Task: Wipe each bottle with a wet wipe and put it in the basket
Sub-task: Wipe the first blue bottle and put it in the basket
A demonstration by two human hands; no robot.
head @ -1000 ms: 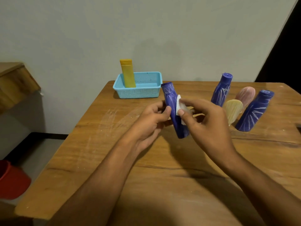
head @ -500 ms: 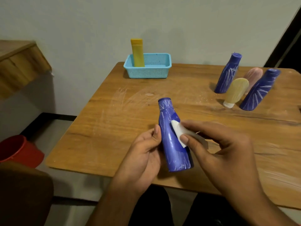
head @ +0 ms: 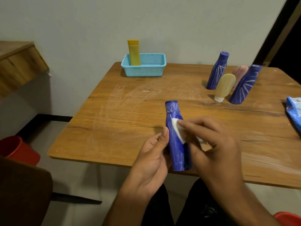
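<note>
1. I take the wooden table (head: 130, 115) as my landmark; its top is warm brown with pale smeared streaks, and its far edge sits against a plain grey-white wall (head: 97, 22).
2. Left of the table I see a wooden ledge (head: 17, 62) jutting from the wall; below it stands a red bucket (head: 17, 149) on the pale floor (head: 78, 176); a dark skirting strip (head: 47, 119) runs along the wall's foot.
3. Right of the table, behind its far corner, a dark doorway (head: 288, 46) with a brown frame leans across my view.
4. Nearer than the table's left corner, a dark brown chair back (head: 24, 193) fills the lower left; light is dim and even.
</note>
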